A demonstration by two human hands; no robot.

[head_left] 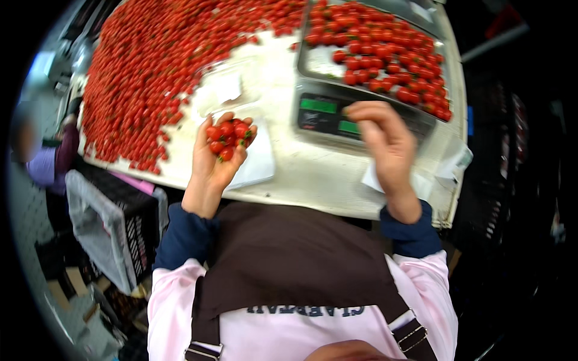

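Several red cherry tomatoes (225, 137) rest in my left hand (212, 165), palm up with its fingers curled around them. Over the display of a digital scale (319, 117) is my right hand (390, 141), slightly blurred. Its fingers are bent and drawn together near the thumb, and whatever may be between them cannot be made out. The scale's metal tray (319, 60) bears many cherry tomatoes (385, 51), with a bare patch at its left. Just beyond my left hand lies a clear plastic container (227, 87) with a white pad.
A large spread of cherry tomatoes (162, 72) covers the far left of the white table (313, 180). White paper sheets (256, 159) lie beside my left hand; crumpled paper (454, 159) sits at right. A lined black crate (114, 222) stands lower left, near another person (51, 159).
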